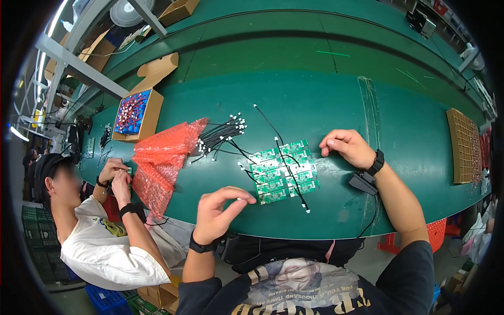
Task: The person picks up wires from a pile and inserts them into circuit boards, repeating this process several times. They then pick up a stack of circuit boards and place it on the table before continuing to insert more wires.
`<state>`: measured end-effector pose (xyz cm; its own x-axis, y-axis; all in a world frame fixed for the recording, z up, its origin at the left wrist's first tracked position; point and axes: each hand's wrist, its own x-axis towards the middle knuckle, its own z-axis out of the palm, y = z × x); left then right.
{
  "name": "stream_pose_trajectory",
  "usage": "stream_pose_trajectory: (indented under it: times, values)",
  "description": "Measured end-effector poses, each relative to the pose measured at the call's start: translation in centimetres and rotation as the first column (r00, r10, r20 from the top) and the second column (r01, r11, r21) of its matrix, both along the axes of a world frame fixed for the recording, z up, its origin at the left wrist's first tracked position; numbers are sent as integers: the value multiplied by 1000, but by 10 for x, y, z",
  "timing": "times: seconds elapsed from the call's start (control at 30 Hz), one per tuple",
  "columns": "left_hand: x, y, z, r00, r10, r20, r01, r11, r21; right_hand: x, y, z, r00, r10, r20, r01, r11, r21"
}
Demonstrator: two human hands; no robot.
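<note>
A panel of green circuit boards [271, 173] lies on the table in front of me, with black cables [292, 176] tipped with white connectors across it. At its lower left corner is my left hand [216, 212], thumb and forefinger brought together; a small whitish bit shows there, too small to name. To the right of the panel my right hand [350, 149] hovers, fingers loosely bent and apart, nothing visible in them. Left of the boards lies a bundle of black cables [220, 137] with white connectors, its end against red bubble wrap [165, 157].
An open cardboard box [152, 113] holds blue parts with red wires at the back left. A co-worker [105, 236] sits at left, both hands at a small green board. A divided brown tray [462, 147] stands far right. A small black device [363, 182] with a cord is beside my right wrist.
</note>
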<state>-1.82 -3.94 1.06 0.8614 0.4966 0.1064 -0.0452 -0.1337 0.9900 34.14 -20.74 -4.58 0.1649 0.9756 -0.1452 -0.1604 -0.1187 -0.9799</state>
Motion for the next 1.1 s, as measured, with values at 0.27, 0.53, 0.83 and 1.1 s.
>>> stream_pose_trajectory:
  times: [0.27, 0.53, 0.83, 1.1]
  values:
    - [-7, 12, 17, 976, 203, -73, -155, 894, 421, 4, -1, -7, 981, -13, -194, 25, 998, 57]
    - [28, 19, -14, 972, 79, -219, 57, 832, 552, 1, 0, -5, 991, 22, -135, -17, 999, 34]
    - [35, 22, 21, 998, -37, -43, 54, 860, 508, 4, -4, 0, 998, 8, -59, -9, 1000, -21]
    - [4, 22, 3, 952, 194, -236, -59, 876, 479, 3, -5, -2, 1000, 14, 5, -14, 1000, 1]
